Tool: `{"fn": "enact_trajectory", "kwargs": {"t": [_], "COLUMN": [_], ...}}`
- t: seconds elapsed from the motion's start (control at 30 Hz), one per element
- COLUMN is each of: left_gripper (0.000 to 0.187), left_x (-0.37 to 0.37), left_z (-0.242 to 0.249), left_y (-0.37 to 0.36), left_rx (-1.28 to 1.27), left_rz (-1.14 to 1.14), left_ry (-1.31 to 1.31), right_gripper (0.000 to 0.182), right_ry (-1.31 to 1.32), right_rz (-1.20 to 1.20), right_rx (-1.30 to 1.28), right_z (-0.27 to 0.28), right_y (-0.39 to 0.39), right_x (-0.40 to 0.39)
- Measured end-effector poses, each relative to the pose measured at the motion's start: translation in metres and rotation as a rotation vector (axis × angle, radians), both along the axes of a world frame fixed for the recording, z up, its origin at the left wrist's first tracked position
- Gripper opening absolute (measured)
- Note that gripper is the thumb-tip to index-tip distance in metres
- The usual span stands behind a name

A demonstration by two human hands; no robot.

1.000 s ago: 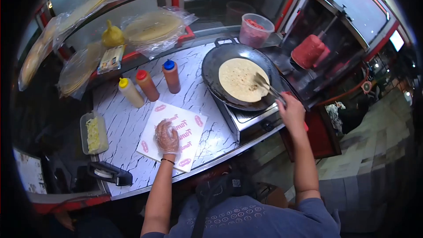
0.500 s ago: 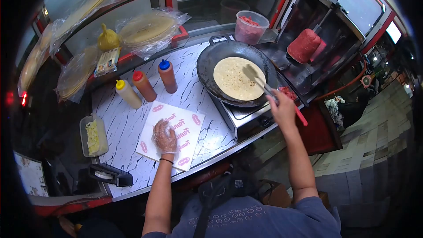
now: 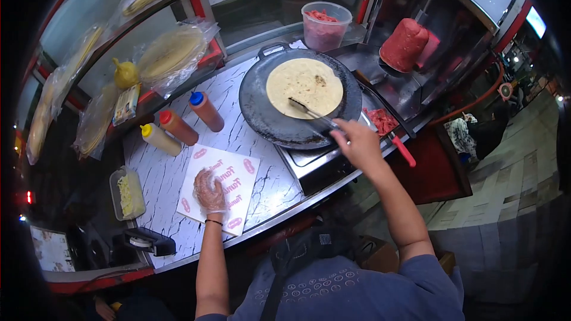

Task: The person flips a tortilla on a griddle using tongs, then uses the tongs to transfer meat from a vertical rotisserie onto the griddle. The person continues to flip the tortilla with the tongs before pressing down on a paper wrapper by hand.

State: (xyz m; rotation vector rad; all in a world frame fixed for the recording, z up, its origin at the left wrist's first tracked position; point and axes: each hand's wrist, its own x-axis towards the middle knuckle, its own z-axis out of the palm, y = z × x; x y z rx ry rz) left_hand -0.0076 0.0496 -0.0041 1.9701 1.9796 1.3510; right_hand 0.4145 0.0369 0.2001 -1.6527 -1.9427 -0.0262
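Observation:
My left hand point(image 3: 209, 191), in a clear plastic glove, rests on a stack of white printed wrapping paper point(image 3: 238, 169); its fingers are loosely curved, thumb apart, with nothing visible in them. My right hand point(image 3: 358, 144) is bare and closed around the handle of metal tongs point(image 3: 318, 115). The tongs' tip touches the near side of a round flatbread point(image 3: 297, 80). Brown spots show on the flatbread's upper right. It lies flat in a wide black pan point(image 3: 256, 113) on a steel stove point(image 3: 303, 163).
Left of the pan stand three squeeze bottles point(image 3: 181, 128). A tub of shredded cabbage point(image 3: 132, 196) and a tape dispenser point(image 3: 143, 242) sit at the left edge. Behind are bagged flatbreads point(image 3: 172, 53) and a meat tub point(image 3: 324, 27). A meat spit point(image 3: 405, 44) and a red-handled knife point(image 3: 404, 151) are at right.
My right hand has moved the tongs from the flatbread's right side to its near left part. The flatbread's brown spots now sit farther right. My left hand stays on the paper; the view has shifted.

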Motion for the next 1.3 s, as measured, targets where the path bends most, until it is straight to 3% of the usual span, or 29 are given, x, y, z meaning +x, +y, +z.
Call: {"fn": "enact_trajectory", "kwargs": {"t": [0.1,0.23,0.33,0.4,0.5,0.6,0.67,0.7,0.8,0.83,0.87,0.93,1.03,1.07,1.13,1.23,1.3], "left_gripper": [0.032,0.033,0.033,0.033,0.033,0.034,0.035,0.035,0.035,0.035,0.035,0.035,0.035,0.035,0.035,0.035,0.035], "left_x": [0.001,0.002,0.004,0.004,0.008,0.002,0.006,0.010,0.013,0.013,0.011,0.006,0.011,0.011,0.012,0.008,0.008], "left_z": [0.000,0.003,0.004,0.002,0.009,0.000,0.007,0.011,0.013,0.011,0.009,0.010,0.012,0.013,0.011,0.006,0.006], "left_y": [0.000,-0.002,0.000,0.000,-0.002,0.001,-0.002,-0.002,-0.002,-0.003,-0.003,0.001,-0.005,-0.005,-0.004,-0.002,0.000], "left_rx": [-0.023,-0.020,-0.012,-0.001,-0.017,-0.020,-0.042,-0.052,-0.041,-0.041,-0.034,-0.027,-0.053,-0.037,-0.022,-0.011,-0.012], "left_rz": [0.023,0.026,0.053,0.072,0.077,0.060,0.087,0.098,0.110,0.105,0.103,0.093,0.121,0.123,0.124,0.119,0.105], "left_ry": [-0.010,0.019,0.058,0.055,0.044,0.093,0.105,0.114,0.102,0.105,0.123,0.145,0.101,0.109,0.105,0.073,0.049], "right_gripper": [0.030,0.027,0.028,0.029,0.028,0.025,0.023,0.025,0.029,0.033,0.033,0.031,0.030,0.029,0.029,0.030,0.029], "right_ry": [-0.082,0.032,-0.046,0.130,-0.027,0.054,0.035,-0.022,-0.006,0.047,0.060,-0.086,0.049,0.106,-0.060,0.052,0.026], "right_rz": [0.079,0.147,-0.092,0.050,0.191,0.267,0.129,0.122,-0.047,0.085,0.209,0.214,0.282,0.247,0.129,0.001,0.090], "right_rx": [0.039,-0.038,0.067,0.093,-0.031,-0.037,-0.141,-0.059,0.006,0.121,0.056,-0.040,-0.037,-0.138,-0.069,0.051,0.022], "right_z": [0.028,0.041,0.022,0.004,0.019,0.047,0.056,0.046,0.027,0.010,0.003,0.013,0.046,0.058,0.046,0.033,0.017], "right_y": [-0.011,0.002,0.021,0.028,0.019,0.024,0.034,0.043,0.050,0.052,0.048,0.033,0.029,0.030,0.043,0.053,0.046], "right_x": [0.017,0.076,0.080,0.061,0.054,0.099,0.118,0.122,0.084,0.074,0.064,0.058,0.090,0.098,0.112,0.069,0.036]}}
